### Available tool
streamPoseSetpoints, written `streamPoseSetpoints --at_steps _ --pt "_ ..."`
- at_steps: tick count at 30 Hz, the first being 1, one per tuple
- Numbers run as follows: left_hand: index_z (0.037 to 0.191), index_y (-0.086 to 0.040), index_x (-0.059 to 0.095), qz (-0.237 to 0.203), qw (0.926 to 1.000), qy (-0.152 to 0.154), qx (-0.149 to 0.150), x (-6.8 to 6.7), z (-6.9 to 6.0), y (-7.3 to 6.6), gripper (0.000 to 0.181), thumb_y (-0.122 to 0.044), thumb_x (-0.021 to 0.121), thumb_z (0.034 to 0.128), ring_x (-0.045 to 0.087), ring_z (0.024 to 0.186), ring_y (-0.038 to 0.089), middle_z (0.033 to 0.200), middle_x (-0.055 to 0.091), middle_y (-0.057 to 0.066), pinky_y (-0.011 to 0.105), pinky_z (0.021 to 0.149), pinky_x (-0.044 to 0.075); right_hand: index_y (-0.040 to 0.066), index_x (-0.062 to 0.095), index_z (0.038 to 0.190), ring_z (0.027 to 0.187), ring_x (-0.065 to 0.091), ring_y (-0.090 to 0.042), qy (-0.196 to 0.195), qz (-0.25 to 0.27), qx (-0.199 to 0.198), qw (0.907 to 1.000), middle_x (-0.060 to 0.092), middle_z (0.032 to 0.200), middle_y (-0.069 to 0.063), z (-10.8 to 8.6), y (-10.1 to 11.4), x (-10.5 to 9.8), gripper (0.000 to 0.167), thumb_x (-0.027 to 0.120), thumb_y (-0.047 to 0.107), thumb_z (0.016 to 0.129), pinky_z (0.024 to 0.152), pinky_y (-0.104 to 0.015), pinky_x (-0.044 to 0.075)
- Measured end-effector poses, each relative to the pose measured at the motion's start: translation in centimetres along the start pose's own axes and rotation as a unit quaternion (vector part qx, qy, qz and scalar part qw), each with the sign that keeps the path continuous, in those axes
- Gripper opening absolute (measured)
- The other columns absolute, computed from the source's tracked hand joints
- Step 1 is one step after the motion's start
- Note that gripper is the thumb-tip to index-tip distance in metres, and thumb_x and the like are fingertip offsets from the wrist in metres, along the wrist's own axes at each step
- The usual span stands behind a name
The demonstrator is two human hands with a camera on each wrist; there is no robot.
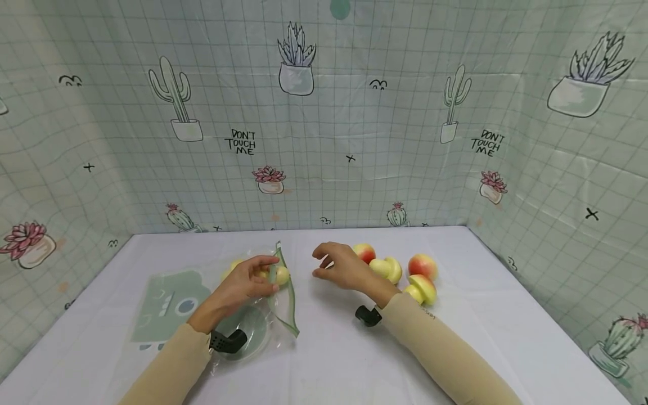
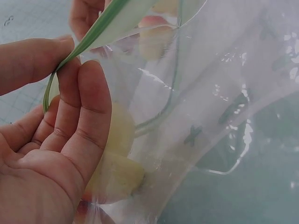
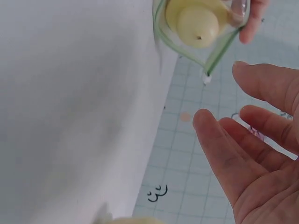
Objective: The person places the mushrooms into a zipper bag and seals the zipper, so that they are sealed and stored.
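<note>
A clear bag with a green-edged mouth (image 1: 292,306) lies on the left of the table, its mouth facing right. My left hand (image 1: 246,281) pinches the edge of the mouth between thumb and fingers; in the left wrist view the green strip (image 2: 100,29) runs through the pinch of the hand (image 2: 56,112). Inside the bag are yellow fruit-like pieces (image 1: 282,275), one showing at the mouth in the right wrist view (image 3: 198,26). My right hand (image 1: 344,267) hovers right of the mouth, fingers apart and slightly bent, holding nothing; its fingers (image 3: 224,158) touch nothing.
Right of and beyond my right hand are red-and-yellow round fruits (image 1: 422,266) and yellow mushroom-shaped pieces (image 1: 387,270), some partly behind the right forearm. The bag has a green printed figure (image 1: 172,301). A patterned curtain (image 1: 324,140) stands behind the white table (image 1: 334,360).
</note>
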State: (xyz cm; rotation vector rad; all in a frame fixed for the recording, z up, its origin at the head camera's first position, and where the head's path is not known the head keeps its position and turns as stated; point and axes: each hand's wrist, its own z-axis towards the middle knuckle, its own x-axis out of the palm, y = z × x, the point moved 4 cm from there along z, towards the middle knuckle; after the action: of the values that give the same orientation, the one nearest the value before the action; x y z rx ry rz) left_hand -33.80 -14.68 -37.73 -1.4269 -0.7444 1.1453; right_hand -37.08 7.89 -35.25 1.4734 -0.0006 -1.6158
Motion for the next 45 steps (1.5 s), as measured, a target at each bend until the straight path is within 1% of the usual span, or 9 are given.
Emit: streamPoseSetpoints --at_steps 6,14,20,25,30,34,36,41,45 --pt "0.138 0.004 0.042 -0.005 1.0000 0.004 0.001 0.2 0.0 0.0 0.066 0.001 0.072 0.0792 0.053 0.082 0.018 0.114 0.040 0.016 0.025 0.067 0.050 0.007 0.062 0.110 0.091 0.064 -0.013 -0.009 -0.010 0.012 0.9998 0.061 0.111 -0.004 -1.1 -0.9 -1.2 0.031 0.075 0.014 0.083 0.074 -0.023 0.052" --pt "0.138 0.006 0.042 -0.014 0.9999 0.003 0.003 0.1 0.1 0.1 0.066 0.004 0.072 0.0790 0.052 0.081 0.017 0.112 0.040 0.015 0.024 0.066 0.050 0.007 0.062 0.111 0.092 0.064 -0.016 -0.019 -0.028 0.001 0.9994 0.061 0.109 -0.004 -2.5 -1.5 -2.4 0.031 0.074 0.016 0.084 0.075 -0.022 0.052" --pt "0.137 0.006 0.042 -0.010 0.9999 0.001 0.004 0.1 0.0 0.1 0.066 0.003 0.072 0.0789 0.052 0.082 0.019 0.113 0.040 0.016 0.024 0.066 0.050 0.007 0.062 0.112 0.094 0.063 -0.019 -0.021 -0.033 0.006 0.9992 0.061 0.109 -0.003 -3.5 -1.6 -3.2 0.032 0.074 0.015 0.084 0.078 -0.026 0.052" --pt "0.137 0.006 0.042 -0.017 0.9999 0.000 0.004 0.1 -0.1 -0.1 0.066 0.003 0.072 0.0787 0.053 0.081 0.017 0.113 0.040 0.015 0.024 0.066 0.049 0.009 0.063 0.113 0.092 0.062 -0.017 -0.034 -0.054 0.013 0.9979 0.061 0.108 0.001 -4.3 -1.9 -4.0 0.032 0.074 0.019 0.084 0.080 -0.029 0.050" --pt "0.137 0.006 0.042 -0.019 0.9997 0.008 0.010 0.2 0.0 -0.1 0.065 0.002 0.072 0.0791 0.054 0.078 0.016 0.112 0.039 0.014 0.024 0.065 0.049 0.008 0.064 0.111 0.088 0.058 -0.017 -0.051 -0.080 0.001 0.9955 0.063 0.103 -0.005 -4.9 -2.2 -4.6 0.032 0.075 0.019 0.082 0.079 -0.033 0.049" --pt "0.137 0.006 0.042 -0.019 0.9997 0.007 0.011 0.1 0.0 0.0 0.065 0.003 0.072 0.0787 0.054 0.077 0.016 0.112 0.039 0.014 0.024 0.065 0.049 0.005 0.065 0.110 0.087 0.058 -0.019 -0.057 -0.092 -0.004 0.9942 0.063 0.103 -0.007 -5.1 -2.4 -5.0 0.033 0.075 0.019 0.082 0.078 -0.034 0.048" --pt "0.137 0.006 0.042 -0.021 0.9997 0.008 0.012 0.1 0.0 0.0 0.065 0.003 0.072 0.0787 0.055 0.077 0.016 0.111 0.039 0.014 0.024 0.065 0.049 0.004 0.065 0.110 0.089 0.059 -0.021 -0.061 -0.095 -0.002 0.9936 0.063 0.104 -0.007 -5.3 -2.4 -5.3 0.033 0.075 0.019 0.082 0.079 -0.035 0.049" --pt "0.137 0.007 0.041 -0.022 0.9996 0.010 0.013 0.1 0.0 0.0 0.065 0.004 0.071 0.0791 0.055 0.077 0.015 0.111 0.039 0.014 0.024 0.066 0.050 0.003 0.066 0.109 0.097 0.060 -0.024 -0.070 -0.106 -0.002 0.9919 0.064 0.106 -0.007 -5.8 -2.8 -6.1 0.032 0.076 0.017 0.082 0.087 -0.040 0.048" --pt "0.137 0.008 0.040 -0.022 0.9995 0.014 0.016 0.1 -0.1 -0.1 0.065 0.003 0.071 0.0797 0.055 0.079 0.015 0.112 0.039 0.015 0.024 0.067 0.050 0.005 0.067 0.106 0.102 0.058 -0.024 -0.076 -0.119 -0.003 0.9899 0.064 0.105 -0.007 -6.3 -3.5 -6.5 0.030 0.076 0.017 0.081 0.092 -0.041 0.045"
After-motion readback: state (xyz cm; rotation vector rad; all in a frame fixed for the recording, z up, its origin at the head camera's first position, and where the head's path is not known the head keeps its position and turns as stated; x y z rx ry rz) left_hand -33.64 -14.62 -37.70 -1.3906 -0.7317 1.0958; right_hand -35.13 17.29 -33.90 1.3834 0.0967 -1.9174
